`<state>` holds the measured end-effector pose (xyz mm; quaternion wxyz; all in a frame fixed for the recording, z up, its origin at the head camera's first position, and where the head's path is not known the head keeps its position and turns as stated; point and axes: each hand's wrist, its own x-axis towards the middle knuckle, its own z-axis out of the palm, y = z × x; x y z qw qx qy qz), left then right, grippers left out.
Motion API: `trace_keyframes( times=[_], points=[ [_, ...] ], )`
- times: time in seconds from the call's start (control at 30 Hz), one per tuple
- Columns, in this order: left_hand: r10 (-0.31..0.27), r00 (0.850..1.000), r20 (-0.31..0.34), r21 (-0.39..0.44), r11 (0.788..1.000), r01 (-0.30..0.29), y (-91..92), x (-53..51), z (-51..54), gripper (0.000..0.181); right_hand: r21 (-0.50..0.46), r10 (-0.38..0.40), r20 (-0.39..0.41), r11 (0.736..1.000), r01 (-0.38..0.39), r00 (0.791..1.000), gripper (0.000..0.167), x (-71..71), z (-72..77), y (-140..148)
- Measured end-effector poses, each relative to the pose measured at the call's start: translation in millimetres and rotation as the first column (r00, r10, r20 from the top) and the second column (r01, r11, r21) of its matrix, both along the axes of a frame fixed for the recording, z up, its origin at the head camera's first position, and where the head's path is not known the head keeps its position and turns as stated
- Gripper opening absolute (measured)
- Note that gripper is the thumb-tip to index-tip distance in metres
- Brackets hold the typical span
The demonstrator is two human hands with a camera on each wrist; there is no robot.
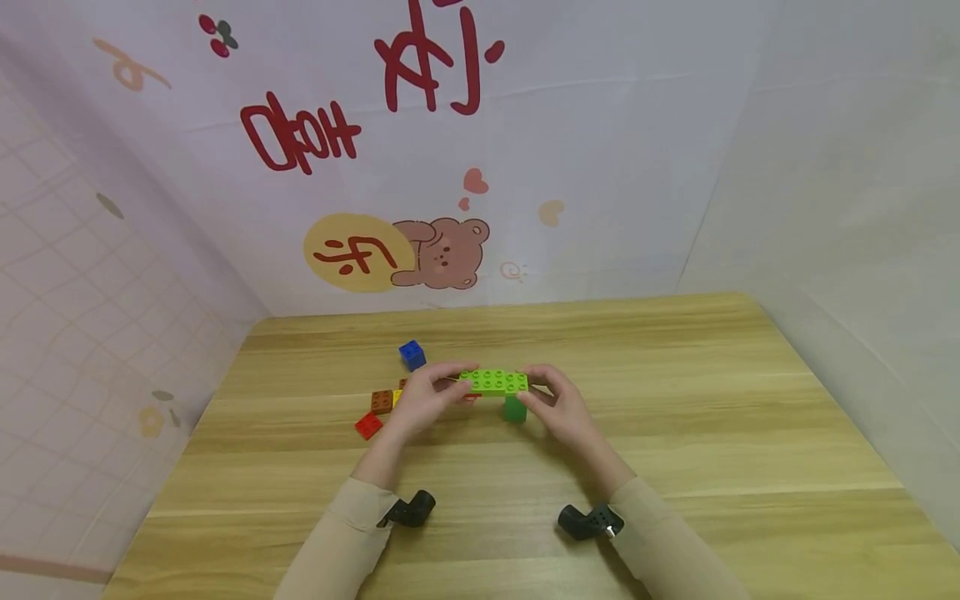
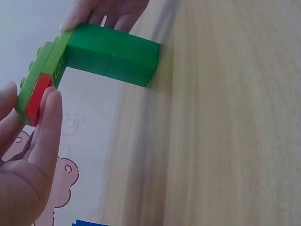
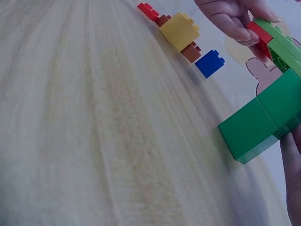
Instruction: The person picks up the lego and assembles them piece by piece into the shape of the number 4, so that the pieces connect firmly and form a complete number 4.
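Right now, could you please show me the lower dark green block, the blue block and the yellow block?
Lower dark green block (image 2: 131, 58), left wrist view, side face.
Blue block (image 1: 413, 358), head view, side below the studs.
Yellow block (image 3: 178, 32), right wrist view, side face.

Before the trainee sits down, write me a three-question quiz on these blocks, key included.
1. True or false: the blue block stands apart from the light-green section.
2. Which colour shows beneath the light-green section's left end? (a) yellow (b) red (c) blue
3. How many dark-green blocks are stacked under its right end?

Key: 1. True. 2. b, the red piece. 3. Two.
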<state>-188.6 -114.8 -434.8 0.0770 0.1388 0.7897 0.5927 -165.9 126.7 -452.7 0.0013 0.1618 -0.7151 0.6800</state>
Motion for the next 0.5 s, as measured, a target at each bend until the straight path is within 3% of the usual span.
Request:
trace_keyframes(
  times=[0.2,0.5],
  points=[
    [-0.044,0.999,0.017,0.052,0.998,0.043,-3.3,-0.3,0.9,0.035,0.008,-0.005,0.005,1.0,0.005,1.0,0.032,0.8,1.2,0.1],
    [-0.025,0.999,0.048,0.057,0.998,0.022,-0.1,3.5,7.3,0.033,0.016,-0.018,-0.02,1.0,0.018,1.0,0.03,-1.3,-3.6,-0.1]
  ],
)
